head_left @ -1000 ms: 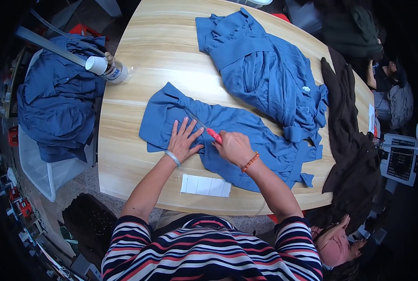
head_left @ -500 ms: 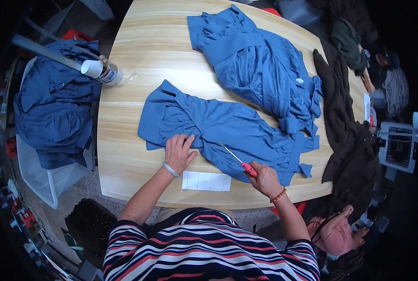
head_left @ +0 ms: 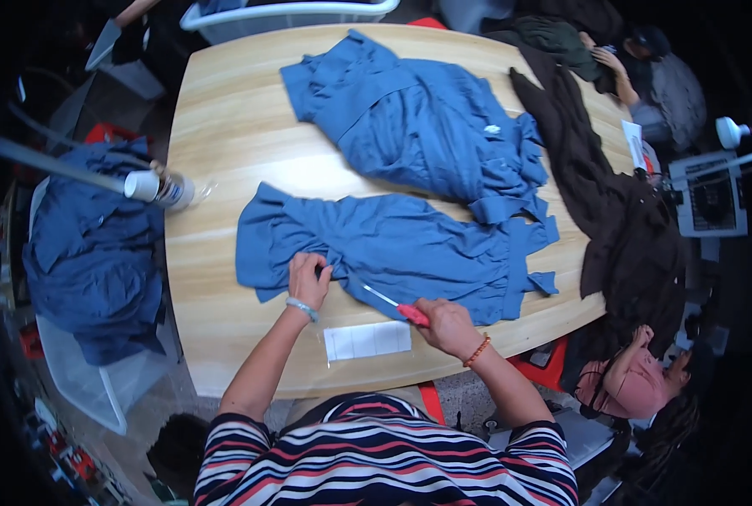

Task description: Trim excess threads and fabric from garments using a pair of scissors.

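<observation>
A blue garment [head_left: 418, 244] lies on the near part of the table, its gathered end toward the left. My left hand [head_left: 310, 282] has its fingers bent and pinched on the garment's near edge, beside the gathers. In my right hand [head_left: 450, 327] is a screwdriver-like tool [head_left: 413, 314] with a red handle and a thin metal shaft. Its shaft points left over the garment's near edge, toward my left hand but apart from it. A second blue garment [head_left: 427, 126] is crumpled on the table beyond the first.
On the wooden table [head_left: 216, 329] lie a white paper strip [head_left: 367, 340] and, at right, dark brown cloth [head_left: 595, 181]. A bottle [head_left: 174, 191] stands near the left edge. Beside it, a white bin [head_left: 81, 371] holds blue clothes [head_left: 98, 253]. Other people [head_left: 633, 379] sit at right.
My left hand's fingers have closed on the garment's edge. The tool in my right hand has come closer to the left hand. The whole view has shifted, showing another bin beyond the table.
</observation>
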Action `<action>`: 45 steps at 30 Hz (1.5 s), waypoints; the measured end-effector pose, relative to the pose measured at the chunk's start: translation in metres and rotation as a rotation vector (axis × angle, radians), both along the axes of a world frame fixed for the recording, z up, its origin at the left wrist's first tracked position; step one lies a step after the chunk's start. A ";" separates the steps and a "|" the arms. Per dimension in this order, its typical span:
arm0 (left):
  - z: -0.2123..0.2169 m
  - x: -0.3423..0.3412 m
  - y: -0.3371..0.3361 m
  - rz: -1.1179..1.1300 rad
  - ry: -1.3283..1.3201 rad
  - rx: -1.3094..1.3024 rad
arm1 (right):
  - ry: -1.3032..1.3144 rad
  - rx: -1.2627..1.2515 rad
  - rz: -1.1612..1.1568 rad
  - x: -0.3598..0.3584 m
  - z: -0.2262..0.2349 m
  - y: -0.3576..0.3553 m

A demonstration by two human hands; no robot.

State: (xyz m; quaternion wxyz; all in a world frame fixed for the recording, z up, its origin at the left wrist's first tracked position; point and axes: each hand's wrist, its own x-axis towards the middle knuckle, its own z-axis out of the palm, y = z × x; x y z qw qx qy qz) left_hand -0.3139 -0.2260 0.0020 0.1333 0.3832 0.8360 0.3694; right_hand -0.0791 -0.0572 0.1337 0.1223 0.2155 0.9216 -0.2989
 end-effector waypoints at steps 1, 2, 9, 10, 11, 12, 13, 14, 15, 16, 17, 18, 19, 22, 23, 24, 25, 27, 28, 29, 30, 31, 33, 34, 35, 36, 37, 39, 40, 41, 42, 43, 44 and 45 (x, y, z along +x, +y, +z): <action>-0.002 0.002 0.001 -0.011 0.124 0.070 | 0.002 0.019 -0.021 -0.001 -0.001 -0.002; -0.001 0.006 0.002 -0.028 0.125 0.089 | -0.023 0.026 0.012 -0.001 -0.001 -0.004; -0.047 -0.011 -0.016 0.185 -0.693 0.217 | -0.154 -0.012 0.095 -0.020 0.018 -0.021; -0.050 -0.015 -0.014 0.153 -0.761 0.252 | -0.174 -0.038 0.169 -0.022 0.019 -0.025; -0.050 -0.021 -0.014 0.119 -0.820 0.305 | -0.174 -0.041 0.178 -0.024 0.023 -0.027; -0.049 -0.022 -0.013 0.129 -0.817 0.306 | -0.161 -0.007 0.139 -0.026 0.027 -0.028; -0.053 -0.020 -0.008 0.152 -0.883 0.343 | -0.147 0.019 0.096 -0.030 0.024 -0.024; -0.055 -0.021 -0.006 0.172 -0.946 0.386 | -0.220 0.057 0.041 -0.037 0.032 -0.019; -0.057 -0.025 -0.006 0.174 -0.937 0.388 | -0.212 0.057 0.045 -0.041 0.034 -0.019; -0.063 -0.027 -0.006 0.134 -0.930 0.311 | -0.217 0.046 0.051 -0.040 0.035 -0.021; -0.066 -0.030 0.006 0.068 -0.929 0.245 | -0.227 0.054 0.036 -0.037 0.035 -0.019; -0.060 -0.027 0.000 -0.013 -0.639 0.148 | -0.225 0.022 0.094 -0.030 0.026 -0.026; -0.053 -0.021 0.003 -0.028 -0.594 0.109 | -0.234 0.035 0.096 -0.027 0.018 -0.030; -0.054 -0.031 -0.021 0.009 -0.681 0.004 | -0.053 0.047 -0.066 -0.039 -0.001 -0.034; -0.049 -0.024 -0.027 0.051 -0.748 0.197 | 0.035 0.050 -0.110 -0.039 -0.007 -0.036; -0.053 -0.020 -0.036 0.036 -0.867 0.359 | 0.054 0.037 -0.112 -0.041 0.003 -0.038; -0.050 -0.011 -0.034 -0.007 -0.660 0.299 | 0.059 0.035 -0.120 -0.031 -0.001 -0.037; -0.029 0.001 -0.029 -0.044 -0.237 0.050 | -0.001 0.063 -0.145 -0.016 0.005 -0.038; -0.025 0.002 -0.033 -0.078 -0.198 0.019 | 0.008 0.082 -0.151 -0.015 0.005 -0.042; -0.025 0.003 -0.033 -0.109 -0.159 -0.016 | -0.057 0.088 -0.100 -0.014 0.002 -0.046; -0.026 0.002 -0.030 -0.114 -0.153 -0.005 | -0.124 0.090 -0.050 -0.013 -0.001 -0.048; -0.025 0.000 -0.029 -0.105 -0.226 0.029 | -0.119 0.096 -0.053 -0.017 0.003 -0.053; -0.028 -0.005 -0.030 -0.098 -0.298 0.060 | -0.209 -0.026 0.078 -0.024 0.009 -0.067; -0.032 -0.010 -0.030 -0.088 -0.422 0.065 | -0.311 -0.099 0.112 -0.031 0.021 -0.073; -0.039 -0.017 -0.029 -0.079 -0.546 0.071 | -0.306 -0.097 0.114 -0.034 0.022 -0.074; -0.047 -0.022 -0.034 -0.090 -0.523 0.069 | -0.290 -0.109 0.091 -0.036 0.021 -0.077; -0.045 -0.019 -0.031 -0.094 -0.522 0.068 | -0.276 -0.122 0.063 -0.035 0.021 -0.076; -0.043 -0.010 -0.026 0.044 -0.968 0.288 | -0.267 -0.069 0.060 -0.033 0.020 -0.073; -0.040 -0.008 -0.023 0.046 -0.966 0.279 | -0.296 -0.086 0.137 -0.032 0.015 -0.076; -0.038 -0.008 -0.022 0.102 -1.013 0.278 | -0.323 -0.109 0.222 -0.033 0.012 -0.079; -0.037 -0.009 -0.021 0.162 -1.059 0.277 | -0.318 -0.125 0.232 -0.033 0.009 -0.080; -0.038 -0.010 -0.028 0.186 -1.050 0.265 | -0.258 -0.107 0.130 -0.033 0.011 -0.078; -0.038 -0.012 -0.031 0.098 -0.881 0.199 | -0.198 -0.089 0.030 -0.033 0.011 -0.073; -0.038 -0.014 -0.037 0.013 -0.712 0.128 | -0.191 -0.108 0.052 -0.031 0.007 -0.069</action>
